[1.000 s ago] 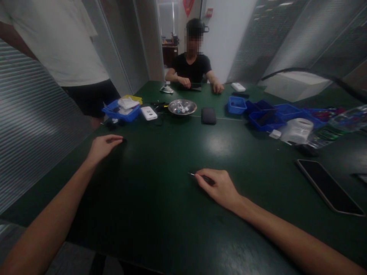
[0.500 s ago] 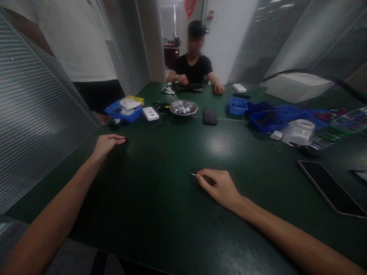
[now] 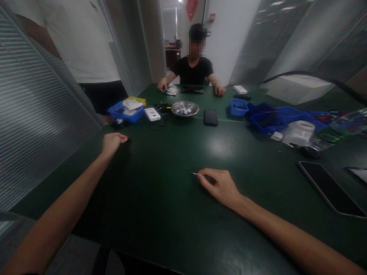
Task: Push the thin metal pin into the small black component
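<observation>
My right hand (image 3: pixel 219 185) rests on the green table (image 3: pixel 160 191), closed around a slim dark-handled tool (image 3: pixel 211 178). The tool's thin metal tip points left past my fingertips; most of its handle is hidden in the hand, and its exact kind is not clear. Further off to the left, my left hand (image 3: pixel 113 143) is closed in a pinch just above the tabletop. At its fingertips shows a small dark piece (image 3: pixel 129 139), too small and dim to name.
Ahead stand a metal bowl (image 3: pixel 185 108) with small white parts, a black wallet-like item (image 3: pixel 210 117), a white device (image 3: pixel 152 114) and a filled blue basket (image 3: pixel 126 111). Blue trays (image 3: pixel 238 107), a bottle (image 3: pixel 338 128) and a phone (image 3: pixel 331 189) lie right. A person (image 3: pixel 196 70) sits opposite; another stands left.
My left hand has shifted slightly right with the small dark piece. My right hand has hardly moved. The hand of the person opposite has gone to a silvery item on the table.
</observation>
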Demonstrator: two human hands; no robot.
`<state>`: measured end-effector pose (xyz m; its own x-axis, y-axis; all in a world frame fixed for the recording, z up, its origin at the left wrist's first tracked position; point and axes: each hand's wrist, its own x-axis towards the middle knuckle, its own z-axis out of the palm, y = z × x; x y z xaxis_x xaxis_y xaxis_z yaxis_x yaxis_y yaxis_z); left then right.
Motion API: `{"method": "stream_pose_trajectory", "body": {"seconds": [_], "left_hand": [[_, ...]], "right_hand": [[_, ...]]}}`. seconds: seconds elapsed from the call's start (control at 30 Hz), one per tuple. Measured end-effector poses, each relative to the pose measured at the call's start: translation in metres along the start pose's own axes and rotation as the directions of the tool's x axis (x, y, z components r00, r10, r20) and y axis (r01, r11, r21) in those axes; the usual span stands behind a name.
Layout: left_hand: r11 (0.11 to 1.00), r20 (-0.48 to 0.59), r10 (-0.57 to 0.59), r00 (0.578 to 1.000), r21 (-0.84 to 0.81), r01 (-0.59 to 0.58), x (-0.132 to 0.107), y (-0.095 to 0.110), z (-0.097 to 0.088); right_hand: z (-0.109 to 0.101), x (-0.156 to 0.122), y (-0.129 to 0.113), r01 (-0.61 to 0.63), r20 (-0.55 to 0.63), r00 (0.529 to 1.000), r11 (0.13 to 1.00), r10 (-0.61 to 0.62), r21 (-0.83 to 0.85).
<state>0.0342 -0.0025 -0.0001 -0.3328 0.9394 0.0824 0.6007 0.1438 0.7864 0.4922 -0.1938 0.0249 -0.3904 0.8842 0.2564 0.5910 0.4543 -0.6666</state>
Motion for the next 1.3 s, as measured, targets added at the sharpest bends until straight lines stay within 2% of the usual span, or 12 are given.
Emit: {"method": "stream_pose_trajectory", "body": {"seconds": [0.1, 0.2, 0.3, 0.37, 0.47, 0.53, 0.6, 0.63, 0.7, 0.83, 1.07, 1.3], "left_hand": [[0.998, -0.073, 0.007, 0.997, -0.068, -0.012, -0.004, -0.001, 0.002], [0.998, -0.044, 0.055, 0.998, -0.032, -0.056, -0.009, -0.004, -0.002], [0.983, 0.085, 0.135, 0.987, 0.111, -0.144, -0.015, -0.001, -0.008], [0.957, 0.223, 0.202, 0.954, 0.160, -0.240, -0.026, 0.011, -0.006], [0.902, 0.464, 0.344, 0.816, 0.076, -0.424, -0.062, 0.044, 0.013], [0.843, 0.601, 0.461, 0.652, -0.068, -0.534, -0.097, 0.071, 0.036], [0.781, 0.642, 0.563, 0.521, -0.209, -0.588, -0.135, 0.096, 0.060], [0.760, 0.646, 0.596, 0.478, -0.259, -0.597, -0.152, 0.106, 0.070], [0.738, 0.646, 0.627, 0.435, -0.314, -0.598, -0.180, 0.119, 0.087], [0.727, 0.626, 0.650, 0.432, -0.346, -0.593, -0.201, 0.125, 0.098], [0.717, 0.595, 0.661, 0.458, -0.321, -0.618, -0.199, 0.119, 0.096], [0.711, 0.595, 0.666, 0.450, -0.324, -0.624, -0.199, 0.117, 0.099]], "right_hand": [[0.000, 0.000, -0.001, -0.001, -0.001, 1.000, 1.000, 0.001, 0.000], [0.000, 0.000, -0.001, 0.001, 0.002, 1.000, 1.000, -0.001, 0.006], [0.001, 0.001, 0.000, 0.000, 0.004, 1.000, 1.000, 0.000, 0.003], [0.002, 0.002, 0.002, -0.002, 0.006, 1.000, 1.000, 0.002, -0.004], [0.002, 0.003, 0.004, -0.012, 0.027, 1.000, 1.000, 0.013, -0.015], [0.003, 0.003, 0.004, -0.019, 0.038, 0.999, 0.999, 0.020, -0.031], [0.004, 0.003, 0.004, -0.018, 0.040, 0.999, 0.998, 0.020, -0.061], [0.005, 0.003, 0.004, -0.014, 0.038, 0.999, 0.997, 0.017, -0.079], [0.006, 0.002, 0.004, -0.009, 0.037, 0.999, 0.994, 0.013, -0.106], [0.007, 0.002, 0.005, -0.021, 0.028, 0.999, 0.992, 0.024, -0.123], [0.003, 0.003, 0.005, -0.022, 0.039, 0.999, 0.996, 0.026, -0.090], [0.001, 0.003, 0.006, -0.012, 0.050, 0.999, 0.994, 0.018, -0.105]]}}
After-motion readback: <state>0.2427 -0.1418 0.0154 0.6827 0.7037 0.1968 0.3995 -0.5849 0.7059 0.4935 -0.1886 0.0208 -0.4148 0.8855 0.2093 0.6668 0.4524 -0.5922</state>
